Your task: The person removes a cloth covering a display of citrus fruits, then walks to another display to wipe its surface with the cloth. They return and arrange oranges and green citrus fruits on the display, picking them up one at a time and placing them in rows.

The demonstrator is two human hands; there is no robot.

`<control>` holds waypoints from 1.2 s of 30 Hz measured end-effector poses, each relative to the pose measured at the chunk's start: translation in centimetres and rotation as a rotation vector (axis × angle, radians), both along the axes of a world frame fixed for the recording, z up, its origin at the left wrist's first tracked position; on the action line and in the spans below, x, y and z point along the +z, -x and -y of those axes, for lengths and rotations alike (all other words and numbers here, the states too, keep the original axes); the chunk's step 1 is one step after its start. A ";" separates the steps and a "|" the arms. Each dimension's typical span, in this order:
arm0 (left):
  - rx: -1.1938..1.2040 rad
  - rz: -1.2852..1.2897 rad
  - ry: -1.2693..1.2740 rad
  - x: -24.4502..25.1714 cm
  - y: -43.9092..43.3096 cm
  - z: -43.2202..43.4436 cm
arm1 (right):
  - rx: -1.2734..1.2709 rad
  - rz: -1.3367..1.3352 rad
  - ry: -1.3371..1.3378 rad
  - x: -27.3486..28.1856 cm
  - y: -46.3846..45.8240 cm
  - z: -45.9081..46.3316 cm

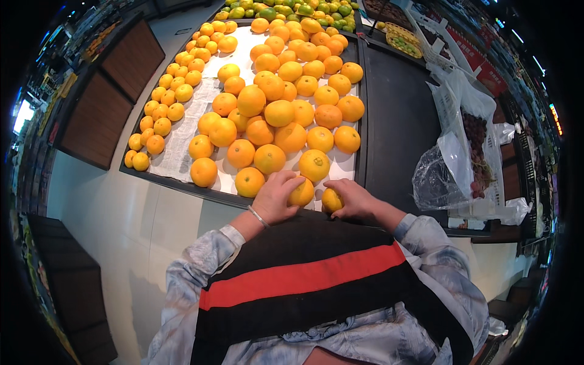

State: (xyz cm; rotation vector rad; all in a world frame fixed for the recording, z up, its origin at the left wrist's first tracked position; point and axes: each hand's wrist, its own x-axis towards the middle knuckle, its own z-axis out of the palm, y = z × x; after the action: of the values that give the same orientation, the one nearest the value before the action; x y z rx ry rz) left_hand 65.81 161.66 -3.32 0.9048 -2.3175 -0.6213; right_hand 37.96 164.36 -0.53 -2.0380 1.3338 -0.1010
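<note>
At the near edge of a fruit display, my left hand (277, 196) curls around an orange (302, 192) that rests on the white liner (340, 165). Just to the right, my right hand (353, 198) grips another orange (331, 200), partly covered by my fingers. A small gap separates the two fruits. Directly beyond them sits an orange with a marked top (314, 165), and one more orange (249, 182) lies left of my left hand. Behind these, many large oranges (279, 113) are spread and partly piled.
Small mandarins (175, 97) line the display's left side. Green-yellow citrus (292, 9) fills the far end. To the right is a black display surface (397, 123), then a white crate (497, 182) with plastic bags and red grapes (477, 146). A dark raised rim (182, 186) borders the display.
</note>
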 end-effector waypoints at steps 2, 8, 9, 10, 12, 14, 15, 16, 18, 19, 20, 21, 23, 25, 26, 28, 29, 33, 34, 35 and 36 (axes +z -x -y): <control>-0.027 0.034 -0.017 0.3 0.0 0.4 | -0.067 0.009 -0.136 0.9 0.5 1.0; -0.047 0.070 -0.125 -0.2 0.1 0.7 | -0.377 0.320 0.081 -0.4 -1.7 5.5; -0.053 0.053 -0.120 -0.3 0.1 0.8 | -0.362 0.258 0.136 -0.8 -2.3 5.7; -0.051 0.051 -0.138 -0.4 0.1 0.8 | -0.364 0.184 0.180 -1.2 -2.8 5.9; -0.054 0.018 -0.156 -0.6 0.0 0.7 | -0.361 0.120 0.226 -1.4 -2.8 6.1; -0.024 0.015 -0.183 -0.7 -0.1 0.5 | -0.392 0.135 0.169 -1.0 -1.7 5.8; -0.020 0.010 -0.199 -0.7 0.0 0.4 | -0.417 0.137 0.150 -0.6 -0.8 5.6; -0.023 -0.025 -0.198 -0.9 0.1 0.4 | -0.456 0.188 0.103 -0.2 0.0 5.3; -0.051 -0.083 -0.208 -1.2 0.6 0.4 | -0.481 0.175 0.112 0.3 1.3 4.7; -0.074 -0.073 -0.198 -1.4 1.0 0.5 | -0.500 0.170 0.119 0.5 1.8 4.4; -0.101 -0.062 -0.187 -1.6 1.5 0.7 | -0.498 0.181 0.118 0.6 2.2 4.1; -0.127 -0.052 -0.175 -1.8 2.0 0.8 | -0.518 0.158 0.126 0.6 2.3 3.8; -0.135 -0.043 -0.198 -1.9 2.9 1.0 | -0.517 0.154 0.168 0.3 2.3 3.3; -0.136 -0.007 -0.203 -1.5 3.1 1.1 | -0.522 0.148 0.216 0.0 2.0 2.9; -0.139 0.013 -0.226 -1.2 3.0 1.0 | -0.512 0.162 0.253 -0.1 1.9 2.7; -0.132 -0.001 -0.130 -0.2 1.7 0.9 | -0.527 0.090 0.275 0.1 2.0 2.4; -0.139 -0.001 -0.095 0.3 1.0 0.8 | -0.549 0.024 0.258 0.3 2.0 2.4; 0.278 -0.009 0.092 1.7 -4.4 0.8 | -0.644 0.293 0.211 2.0 0.8 3.0; 0.343 0.044 0.050 1.6 -5.4 0.6 | -0.592 0.433 0.153 2.2 -0.6 3.6; 0.412 0.086 0.009 1.4 -6.3 0.5 | -0.522 0.439 0.067 2.3 -2.1 4.2; 0.491 0.139 -0.068 0.9 -6.7 0.4 | -0.428 0.467 -0.003 2.3 -3.8 4.8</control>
State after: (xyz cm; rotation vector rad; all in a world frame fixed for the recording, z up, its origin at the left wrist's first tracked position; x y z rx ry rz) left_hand 72.51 161.26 -2.38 1.5243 -2.0777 -0.4371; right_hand 41.73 159.52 1.81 -1.5612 1.4266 -0.7179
